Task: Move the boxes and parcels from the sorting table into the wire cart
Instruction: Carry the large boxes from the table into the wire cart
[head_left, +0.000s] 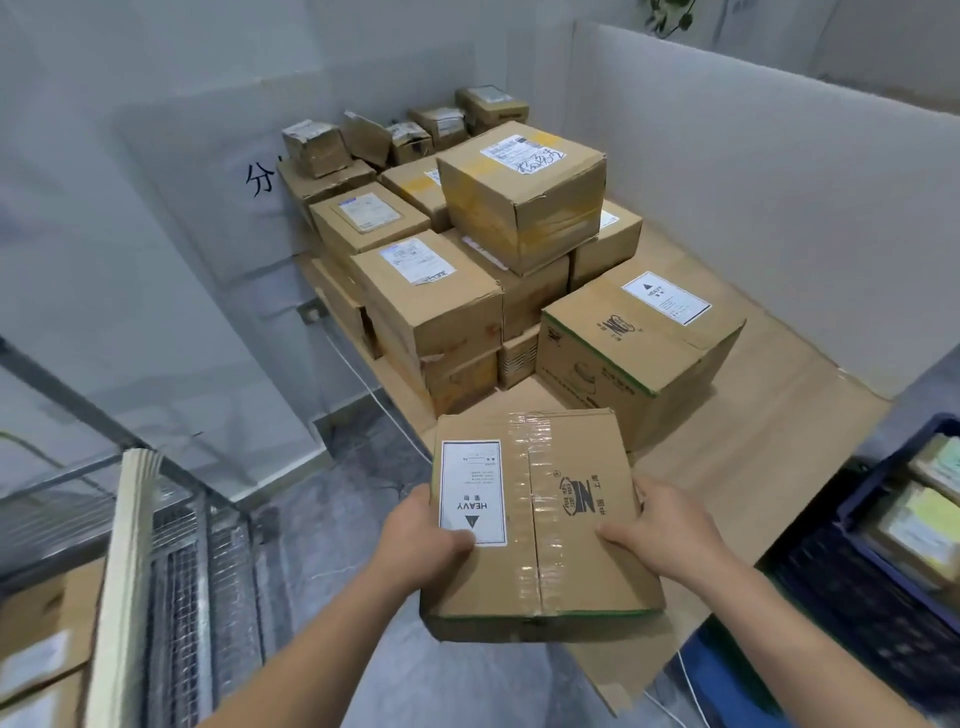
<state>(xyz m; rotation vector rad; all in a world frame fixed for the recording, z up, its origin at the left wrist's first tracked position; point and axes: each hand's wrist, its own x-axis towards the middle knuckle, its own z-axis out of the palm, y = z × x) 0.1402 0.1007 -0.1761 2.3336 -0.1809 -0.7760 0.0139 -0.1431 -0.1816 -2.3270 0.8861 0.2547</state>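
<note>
1. Right now my left hand (423, 530) and right hand (662, 527) are apart, each clamped on an opposite side of the taped box (537, 519), thumbs over the top. I hold it in the air, off the near corner of the sorting table (810, 415).
2. Its label reads HEAVY, so I judge it dense. The cardboard looks stiff, but the glossy tape along the seam may be slick — I would grip the bare side walls low down, not the tape.
3. To my lower left stands the wire cart (176, 571), its mesh wrapped in film, with cartons already inside. A pale upright post at its near corner is the edge to clear when swinging left.
4. To the right a dark blue crate (857, 519) crowds the table's near end — little room there.
5. Just beyond, a similar green-edged box (641, 343) sits on the table.
6. Farther back, the stacked cartons (467, 234) rise against the white wall; bare tabletop lies on their right.
</note>
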